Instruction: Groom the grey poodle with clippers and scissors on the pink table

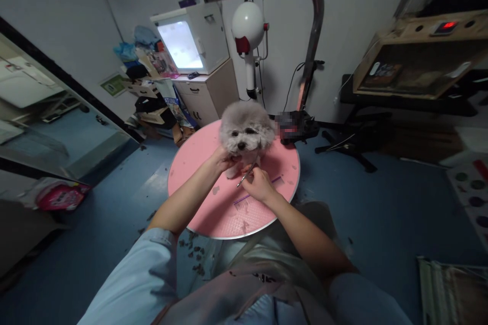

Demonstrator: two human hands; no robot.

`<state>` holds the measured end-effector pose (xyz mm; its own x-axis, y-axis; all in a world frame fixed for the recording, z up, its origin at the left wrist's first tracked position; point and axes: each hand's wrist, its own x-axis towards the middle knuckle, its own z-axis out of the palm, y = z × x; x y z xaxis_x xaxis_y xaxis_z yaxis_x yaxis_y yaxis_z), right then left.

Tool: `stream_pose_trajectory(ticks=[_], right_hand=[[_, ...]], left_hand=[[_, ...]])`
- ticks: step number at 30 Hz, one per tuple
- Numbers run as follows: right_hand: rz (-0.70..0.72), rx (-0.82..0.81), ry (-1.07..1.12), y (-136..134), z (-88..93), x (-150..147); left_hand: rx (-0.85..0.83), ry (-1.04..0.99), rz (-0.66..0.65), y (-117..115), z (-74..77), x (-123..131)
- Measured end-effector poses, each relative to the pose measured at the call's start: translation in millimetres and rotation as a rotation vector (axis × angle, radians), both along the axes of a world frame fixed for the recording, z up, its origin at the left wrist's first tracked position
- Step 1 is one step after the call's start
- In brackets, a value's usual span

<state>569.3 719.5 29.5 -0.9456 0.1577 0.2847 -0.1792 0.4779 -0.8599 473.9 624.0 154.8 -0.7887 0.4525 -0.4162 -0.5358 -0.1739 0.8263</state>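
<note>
A fluffy grey-and-white dog faces me on a round pink grooming table. My left hand is at the dog's chin and chest; its fingers are partly hidden in the fur, closed against it. In my right hand is a pair of scissors, held in front of the dog's chest, with a blade reaching up beside its cheek. Under my right wrist lies a purple-backed metal comb, partly covered by the hand. Small tufts of cut fur are scattered on the tabletop.
A dark metal grooming arm rises behind the table and bends over it. A white round-headed dryer stands at the back wall. Behind the table's right edge sits a black tray. More fur clumps lie on the blue floor.
</note>
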Motion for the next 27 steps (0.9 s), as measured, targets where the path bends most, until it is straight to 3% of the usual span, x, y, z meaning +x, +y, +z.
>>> stream_pose_trajectory(ticks=[17, 27], right_hand=[[0.002, -0.049, -0.03, -3.5, 3.3, -3.2], [-0.012, -0.137, 0.011, -13.5, -6.8, -6.9]], left_hand=[[0.017, -0.018, -0.02, -0.8, -0.9, -3.1], [0.02, -0.041, -0.005, -1.2, -2.7, -3.7]])
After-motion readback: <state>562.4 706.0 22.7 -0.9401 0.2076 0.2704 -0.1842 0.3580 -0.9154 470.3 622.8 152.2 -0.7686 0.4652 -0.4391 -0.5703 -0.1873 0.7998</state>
